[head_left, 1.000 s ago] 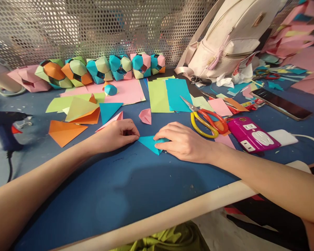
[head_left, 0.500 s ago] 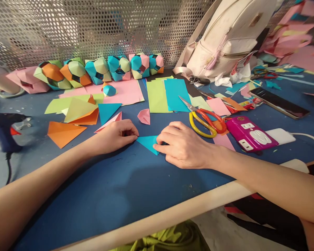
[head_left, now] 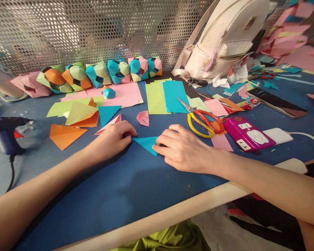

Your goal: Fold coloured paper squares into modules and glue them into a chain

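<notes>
From here the right hand (head_left: 180, 148) covers one end of the blue paper triangle (head_left: 146, 143), and I can't tell whether the left hand (head_left: 114, 138) touches its other tip. That hand also hides part of a pink folded paper (head_left: 110, 124). The glue gun (head_left: 6, 129) is cut off at the left edge, the backpack (head_left: 225, 45) at the top. Shapes behind the perforated screen (head_left: 94, 28) blur; the mark on the purple power socket (head_left: 248, 136) is too small to read.
</notes>
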Demonstrator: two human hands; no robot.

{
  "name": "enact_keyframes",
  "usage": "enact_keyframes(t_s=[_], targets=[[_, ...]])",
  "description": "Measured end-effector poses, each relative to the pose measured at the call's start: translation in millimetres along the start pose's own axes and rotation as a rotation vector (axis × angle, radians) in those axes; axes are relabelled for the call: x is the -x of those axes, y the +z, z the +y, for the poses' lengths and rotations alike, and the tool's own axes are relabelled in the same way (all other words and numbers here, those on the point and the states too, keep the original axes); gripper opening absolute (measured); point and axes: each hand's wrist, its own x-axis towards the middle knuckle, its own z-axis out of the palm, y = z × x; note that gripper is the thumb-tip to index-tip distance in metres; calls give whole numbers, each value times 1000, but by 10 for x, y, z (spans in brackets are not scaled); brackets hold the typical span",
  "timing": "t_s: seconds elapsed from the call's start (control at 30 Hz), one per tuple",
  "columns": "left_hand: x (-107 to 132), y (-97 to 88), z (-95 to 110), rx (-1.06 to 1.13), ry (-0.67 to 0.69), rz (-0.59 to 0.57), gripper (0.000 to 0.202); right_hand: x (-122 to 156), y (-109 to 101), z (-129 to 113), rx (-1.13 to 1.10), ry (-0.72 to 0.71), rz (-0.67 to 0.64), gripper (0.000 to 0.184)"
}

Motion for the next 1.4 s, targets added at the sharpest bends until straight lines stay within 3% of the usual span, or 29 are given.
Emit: enact_keyframes(t_s=[0.07, 0.1, 0.17, 0.27, 0.47, 0.6, 0.73, 0.83, 0.93, 1.07, 1.17, 1.33, 1.4], targets=[[80, 77, 143, -70, 112, 143, 22, 1, -19, -25, 16, 3, 1, 21], [125, 123, 218, -79, 191, 160, 23, 2, -31, -39, 23, 3, 0, 22], [203, 218, 344, -81, 313, 114, 27, 2, -56, -66, 31, 1, -14, 23], [252, 316, 419, -164, 364, 22, 41, 0, -83, -98, 32, -20, -55, 24], [232, 286, 343, -400, 381, -97, 54, 4, -100, -107, 26, -19, -67, 24], [324, 206, 290, -555, 305, -72, 57, 7, -128, -94, -8, 1, -92, 25], [380, 156, 316, -570, 204, -15, 53, 0, -133, -88, -50, 6, -122, 24], [355, 198, 393, -553, 288, 61, 44, -1, -127, -90, -50, 7, -111, 22], [328, 312, 430, -509, 392, 89, 41, 9, -120, -76, -66, 20, -75, 23], [325, 427, 405, -501, 390, 73, 45, -2, -70, -30, -179, 119, 23, 25], [313, 424, 403, -482, 383, 73, 43, -50, -6, -26, -194, 187, 143, 30], [281, 372, 426, -516, 414, 85, 38, -86, 6, -81, -65, 96, 227, 33], [278, 368, 426, -544, 430, 96, 41, -70, -23, -77, 21, 121, 263, 30]])
